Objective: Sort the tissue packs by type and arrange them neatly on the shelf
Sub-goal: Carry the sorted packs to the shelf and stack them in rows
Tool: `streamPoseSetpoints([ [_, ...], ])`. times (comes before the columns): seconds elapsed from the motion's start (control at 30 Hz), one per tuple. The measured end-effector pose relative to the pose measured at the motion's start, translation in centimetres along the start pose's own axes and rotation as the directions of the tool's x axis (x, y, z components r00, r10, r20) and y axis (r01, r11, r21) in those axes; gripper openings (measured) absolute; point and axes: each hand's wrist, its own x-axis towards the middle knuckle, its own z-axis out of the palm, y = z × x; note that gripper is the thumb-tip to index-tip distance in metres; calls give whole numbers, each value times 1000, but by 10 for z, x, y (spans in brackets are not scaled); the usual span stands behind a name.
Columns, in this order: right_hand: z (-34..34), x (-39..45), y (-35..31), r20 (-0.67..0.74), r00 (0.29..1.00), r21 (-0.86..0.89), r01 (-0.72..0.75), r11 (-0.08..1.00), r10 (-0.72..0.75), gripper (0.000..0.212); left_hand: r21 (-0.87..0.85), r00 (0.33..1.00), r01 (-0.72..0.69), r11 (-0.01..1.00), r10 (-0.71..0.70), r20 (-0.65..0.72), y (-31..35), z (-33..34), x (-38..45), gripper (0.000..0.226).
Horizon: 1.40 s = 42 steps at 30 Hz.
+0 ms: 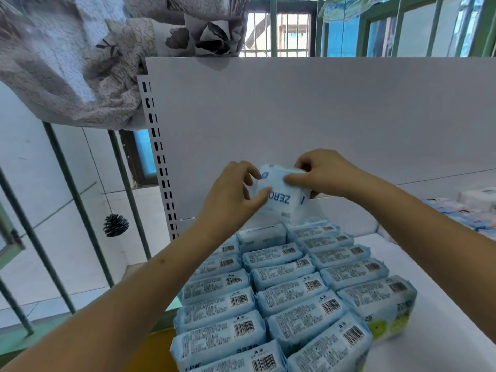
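Above the shelf point(442, 342), seen from the head camera, both hands hold one pack point(281, 196) raised over the stocked rows. Shelf contents: three rows point(284, 291) of light-blue packs, standing close together, barcoded faces upward, running from the near edge toward the back panel point(295, 116). More packs point(467, 213), of a different print, lie at the far right, well apart from the rows. The held pack is white and blue, its lettering "ZERO" upside down. Left hand point(233, 191) grips its left end, thumb on the front face, fingers curled behind. Right hand point(322, 170) pinches its top right edge between thumb and fingertips. A pine cone point(116, 225) hangs left of the shelf upright.
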Motion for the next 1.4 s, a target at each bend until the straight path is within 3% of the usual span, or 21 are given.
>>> streamPoseSetpoints([
  [0.1,7,-8,-13,-68,992,166,-98,981,110,38,-93,964,98,991,-71,258,23,9,-13,67],
  [0.13,11,-12,-19,-62,991,203,-105,973,120,42,-112,954,96,989,-59,294,27,13,-16,67],
  [0.2,14,-18,-27,-23,995,283,-87,955,97,47,-202,965,108,973,-54,257,26,17,-19,47],
  [0.27,12,-21,-30,18,999,311,-34,950,30,48,-267,957,229,936,-165,240,13,14,-16,44],
  [0.33,8,-19,-23,7,995,69,99,993,-100,43,-367,909,379,850,-268,318,-6,9,-15,48],
  [0.4,8,-13,-11,80,976,-198,214,957,-201,48,-448,874,453,771,-284,396,-22,4,-16,50],
  [0.47,14,-9,-2,217,956,-215,244,946,-197,49,-471,872,449,759,-257,416,-30,3,-21,52],
  [0.57,32,-2,9,317,932,-143,231,962,-176,35,-397,877,404,824,-224,426,-37,6,-27,54],
  [0.67,42,3,24,309,937,-142,213,967,-161,35,-132,870,255,958,-168,463,-48,5,-33,58],
  [0.8,46,8,36,244,947,-139,247,959,-208,32,67,847,168,983,-179,501,-63,1,-49,53],
  [0.9,50,10,31,225,943,-135,279,951,-245,31,54,835,220,974,-217,505,-69,1,-55,45],
  [1.03,61,7,22,193,937,-142,321,936,-292,29,5,834,283,959,-249,493,-74,5,-56,51],
  [1.23,50,2,37,330,916,-225,310,924,-227,35,-36,799,342,939,-271,538,-78,3,-53,58],
  [1.4,76,-10,32,440,876,-407,392,825,-199,34,-24,782,343,939,-271,561,-77,1,-48,37],
])
